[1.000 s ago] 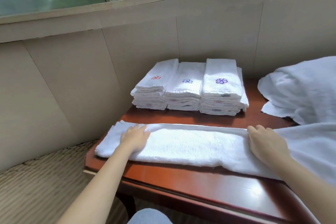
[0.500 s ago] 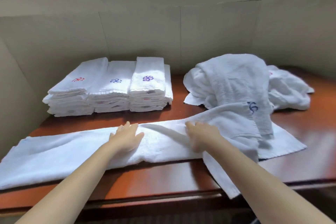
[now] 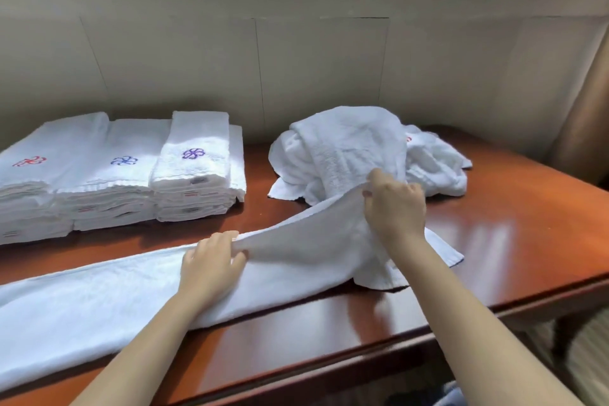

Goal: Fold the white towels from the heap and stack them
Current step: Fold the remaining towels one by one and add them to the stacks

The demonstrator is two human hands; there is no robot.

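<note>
A long white towel (image 3: 108, 293), folded lengthwise, lies across the near part of the wooden table (image 3: 514, 241). My left hand (image 3: 211, 265) rests on the towel's middle and pinches its far edge. My right hand (image 3: 393, 204) grips the towel's right part and holds it lifted off the table. Behind my right hand sits the heap of loose white towels (image 3: 349, 148). At the back left stand three stacks of folded white towels (image 3: 122, 175) with red, blue and purple embroidered marks on top.
A beige panelled wall (image 3: 296, 69) runs behind the table under a window sill. The table's front edge (image 3: 362, 359) runs close to me. A brown curtain (image 3: 590, 115) hangs at the far right.
The view has swung right, bringing the heap into sight. Both hands slid rightward along the towel. My right hand has taken hold of the towel's right part and raised it.
</note>
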